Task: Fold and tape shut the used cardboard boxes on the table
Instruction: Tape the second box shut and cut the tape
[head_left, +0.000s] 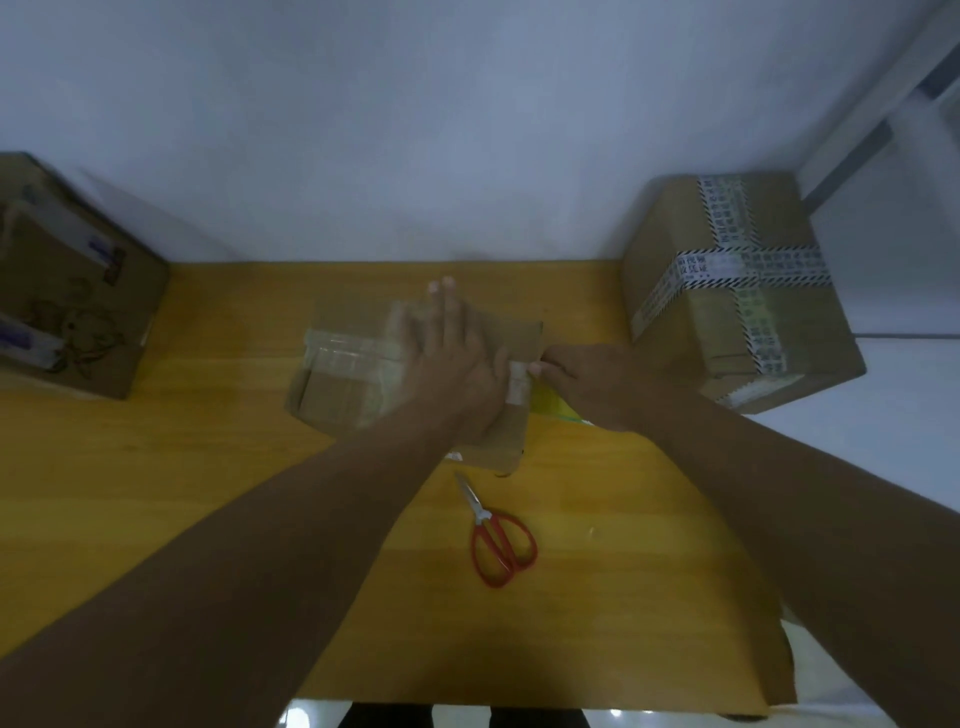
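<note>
A small flat cardboard box (343, 384) lies in the middle of the yellow table (208, 467), with old clear tape across its left part. My left hand (452, 353) presses flat on the box top, fingers straight and pointing away from me. My right hand (587, 382) is at the box's right edge, its fingers curled and pinching a strip of tape (517, 384) that runs over that edge. A yellowish tape roll (558, 408) shows partly under my right hand.
Red-handled scissors (498, 540) lie on the table near me. A large taped box (737, 291) stands at the back right, another cardboard box (67, 291) at the back left. A flat cardboard piece (779, 670) lies at the table's near right corner. A white wall is behind.
</note>
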